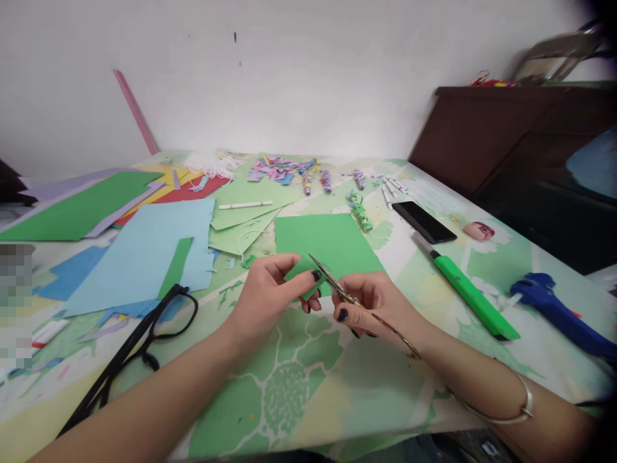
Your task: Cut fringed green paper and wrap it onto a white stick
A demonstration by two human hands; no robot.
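My left hand (277,286) pinches a small piece of green paper (303,273) between thumb and fingers. Closed around the handles of a pair of scissors (337,288) is my right hand (373,302). The scissor blades lie against the right edge of the small piece; I cannot tell whether they are cutting into it. Behind both hands a larger green sheet (322,235) lies flat on the patterned tablecloth (299,399). A curled green paper strip (360,212) rests just past the sheet's upper right corner.
Black glasses (176,315) and a light blue sheet (144,238) lie to the left. On the right are a green utility knife (475,296), a phone (424,222) and a blue-handled tool (559,305). Paper scraps (277,170) are heaped near the wall.
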